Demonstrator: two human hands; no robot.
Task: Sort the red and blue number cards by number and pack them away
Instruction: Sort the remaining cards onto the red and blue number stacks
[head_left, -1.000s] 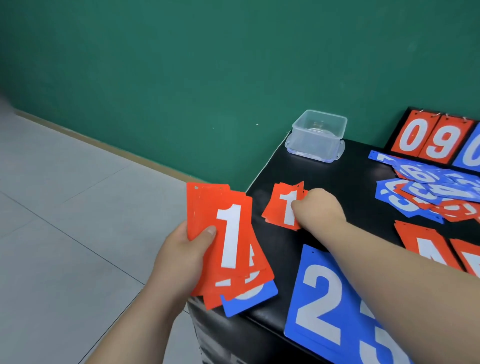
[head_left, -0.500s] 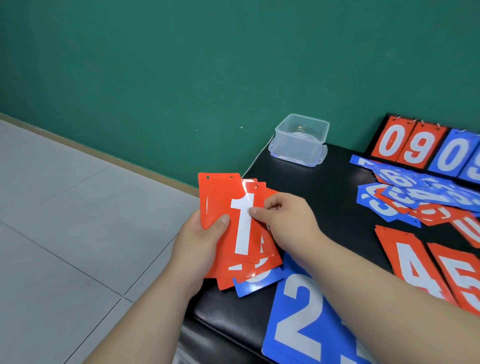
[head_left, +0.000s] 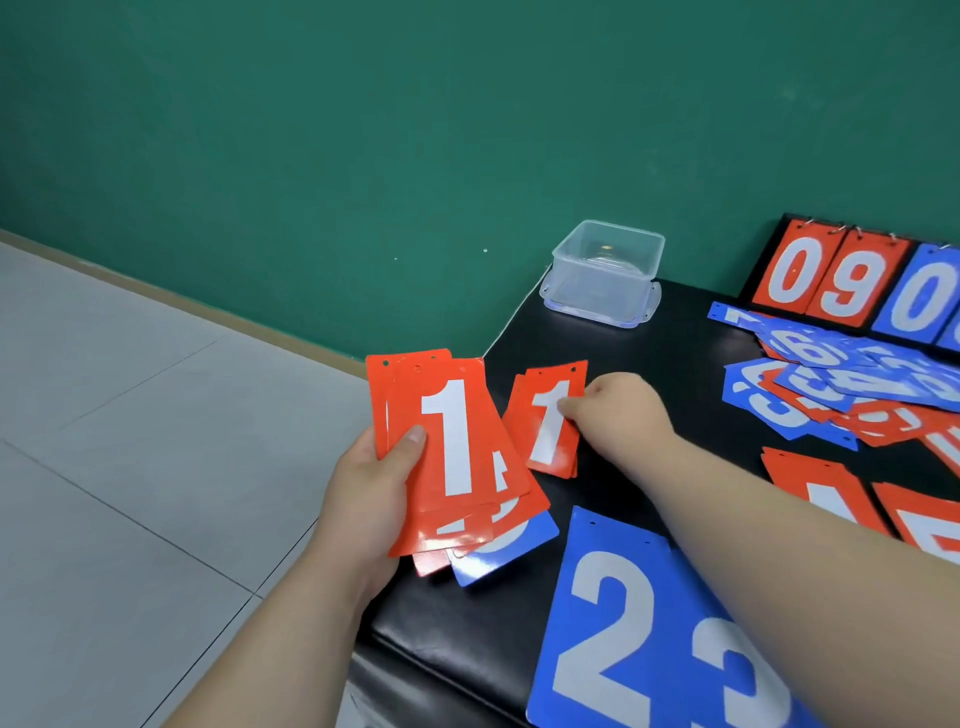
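My left hand (head_left: 363, 499) is shut on a fanned stack of cards (head_left: 452, 441), held over the table's left corner. A red "1" is on top and a blue card shows at the bottom. Just to its right, a small pile of red "1" cards (head_left: 545, 421) lies on the black table (head_left: 649, 353). My right hand (head_left: 618, 415) pinches the right edge of that pile's top card. Large blue "2" (head_left: 613, 623) and "3" (head_left: 748, 686) cards lie near the front edge. Red "4" (head_left: 815, 488) and "5" (head_left: 924, 519) piles lie at the right.
A clear plastic box (head_left: 602, 275) stands on its lid at the table's back left corner. A flip scoreboard (head_left: 841, 280) showing 0, 9, 0 stands at the back right. A loose heap of blue and red cards (head_left: 831, 389) lies before it. The table's left edge drops to tiled floor.
My right hand drew a red "1" from the held stack half a second ago and has carried it right, down onto the red "1" pile.
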